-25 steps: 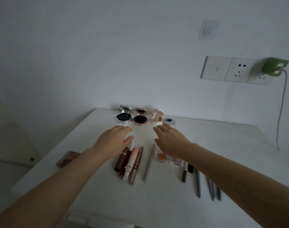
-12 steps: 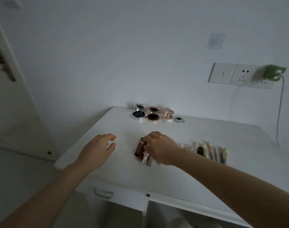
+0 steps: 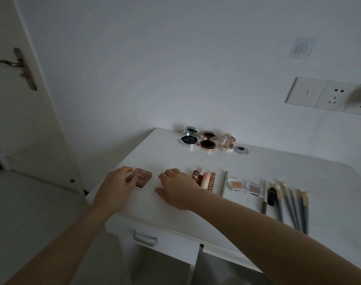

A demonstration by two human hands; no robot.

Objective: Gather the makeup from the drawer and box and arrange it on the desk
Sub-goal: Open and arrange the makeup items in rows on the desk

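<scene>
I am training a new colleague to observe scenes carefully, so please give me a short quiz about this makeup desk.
1. True or false: the brushes lie right of the lip tubes.
2. What does the left hand touch? A the brown palette, B the brushes, C the lip tubes.
3. How many open round compacts stand near the wall?
Key: 1 true; 2 A; 3 three.

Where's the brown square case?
In the head view, the brown case lies near the left edge of the desk, held by the left hand, left of the right hand.
</scene>
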